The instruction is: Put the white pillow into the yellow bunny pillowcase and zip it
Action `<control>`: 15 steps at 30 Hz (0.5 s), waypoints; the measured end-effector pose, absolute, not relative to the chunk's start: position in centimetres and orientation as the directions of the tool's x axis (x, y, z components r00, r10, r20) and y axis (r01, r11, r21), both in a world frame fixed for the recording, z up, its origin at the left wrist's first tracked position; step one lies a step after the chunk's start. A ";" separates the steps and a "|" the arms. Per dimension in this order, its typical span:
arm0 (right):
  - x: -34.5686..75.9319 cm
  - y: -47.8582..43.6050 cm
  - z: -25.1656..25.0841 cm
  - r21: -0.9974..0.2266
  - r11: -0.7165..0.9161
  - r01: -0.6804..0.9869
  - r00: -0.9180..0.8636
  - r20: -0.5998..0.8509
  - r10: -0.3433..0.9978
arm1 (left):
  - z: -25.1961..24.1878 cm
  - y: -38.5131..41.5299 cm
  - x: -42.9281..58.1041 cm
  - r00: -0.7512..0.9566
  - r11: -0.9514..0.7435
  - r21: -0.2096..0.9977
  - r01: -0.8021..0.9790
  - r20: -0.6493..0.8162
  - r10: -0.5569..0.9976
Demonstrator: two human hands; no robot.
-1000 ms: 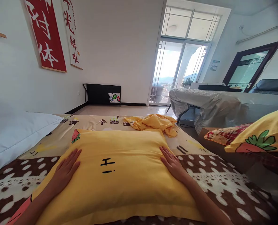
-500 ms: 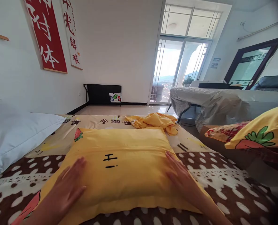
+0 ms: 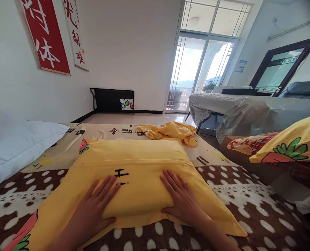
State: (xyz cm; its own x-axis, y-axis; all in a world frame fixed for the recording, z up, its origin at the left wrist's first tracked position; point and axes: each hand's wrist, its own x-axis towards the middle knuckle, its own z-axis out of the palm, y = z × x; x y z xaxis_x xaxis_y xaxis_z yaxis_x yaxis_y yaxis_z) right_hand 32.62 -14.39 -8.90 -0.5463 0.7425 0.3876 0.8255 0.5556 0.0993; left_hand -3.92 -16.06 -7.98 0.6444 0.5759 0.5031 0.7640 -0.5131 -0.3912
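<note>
A yellow pillow (image 3: 139,195) with carrot prints at its left corners and black "Hi" lettering lies flat in front of me. My left hand (image 3: 97,200) rests on its left half with the fingers spread, the fingertips beside the lettering. On the right half, my right hand (image 3: 181,197) lies flat with its fingers stretched out. Neither hand grips the fabric. A seam or flap edge runs across the pillow beyond my fingertips. Behind the pillow, a crumpled yellow cloth (image 3: 170,132) lies on the patterned blanket (image 3: 217,174).
To the left is a white pillow (image 3: 21,143). At the right, another yellow carrot-print pillow (image 3: 298,143) lies on a red patterned one (image 3: 251,143). Farther back stand a plastic-covered table (image 3: 228,104) and a black folded frame (image 3: 108,101) against the wall.
Both hands have moved inward across the pillow, toward the lettering. The pillow's near right corner now shows more fully. My view has tilted slightly downward.
</note>
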 end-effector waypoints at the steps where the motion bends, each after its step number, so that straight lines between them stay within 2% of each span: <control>1: 33.7 -14.4 -9.3 0.098 0.529 0.843 -0.522 0.392 0.758 | -8.4 -16.3 -5.1 0.622 -0.488 -0.386 0.783 0.506 0.598; 6: 37.8 -14.9 -10.7 0.102 0.413 0.905 -0.414 0.434 0.800 | -11.5 -17.6 -11.5 0.414 -0.321 -0.266 0.909 0.476 0.776; 10: 40.0 -15.5 -11.9 0.099 0.327 0.940 -0.336 0.443 0.831 | -14.3 -18.9 -16.1 0.171 -0.155 -0.078 0.985 0.271 0.947; 12: 41.0 -15.9 -12.7 0.082 0.289 0.954 -0.295 0.431 0.853 | -15.5 -19.8 -17.9 0.097 -0.094 -0.023 0.995 0.168 0.981; 15: 42.8 -16.7 -13.6 -0.004 0.228 0.974 -0.208 0.389 0.897 | -16.8 -21.1 -20.3 0.017 -0.022 0.024 0.999 0.175 0.985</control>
State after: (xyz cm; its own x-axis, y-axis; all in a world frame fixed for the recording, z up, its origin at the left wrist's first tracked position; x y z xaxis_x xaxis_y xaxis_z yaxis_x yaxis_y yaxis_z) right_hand 42.78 -16.66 -13.64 -0.2083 0.8972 0.3894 0.9737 0.2278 -0.0041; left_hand -20.30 -21.10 -16.83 0.0170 0.9845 0.1745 0.9995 -0.0215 0.0239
